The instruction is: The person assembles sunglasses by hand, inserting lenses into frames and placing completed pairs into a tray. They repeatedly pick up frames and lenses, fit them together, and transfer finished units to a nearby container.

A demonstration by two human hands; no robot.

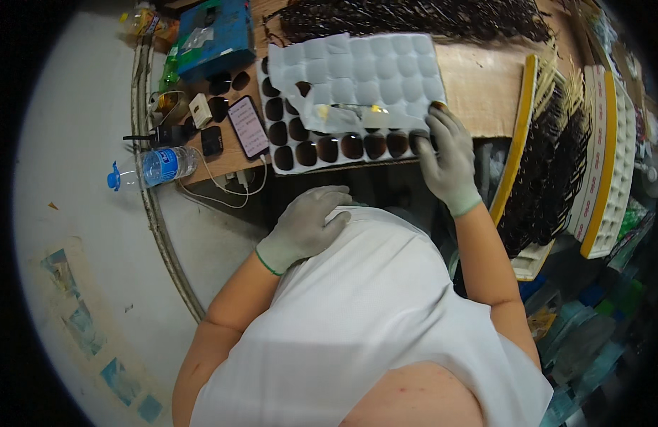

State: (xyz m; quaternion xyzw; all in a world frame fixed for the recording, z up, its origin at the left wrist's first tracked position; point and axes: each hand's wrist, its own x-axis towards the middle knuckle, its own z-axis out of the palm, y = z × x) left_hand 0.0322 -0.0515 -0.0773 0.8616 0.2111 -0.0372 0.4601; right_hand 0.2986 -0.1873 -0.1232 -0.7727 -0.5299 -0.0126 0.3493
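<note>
My left hand, in a pale grey glove, rests on the white shirt at my lap. Its fingers lie stretched out and hold nothing. My gloved right hand is at the right edge of a pale moulded tray. Its thumb and fingers are bent about a dark sunglass lens at the end of the near row. More dark lenses sit along the tray's near and left sides. A pale dimpled sheet covers most of the tray, with a clear plastic strip on top.
Left of the tray lie a lit phone with a white cable, loose lenses and a water bottle. A blue box stands behind. Dark frame parts pile up at the back. Yellow-edged racks stand at the right.
</note>
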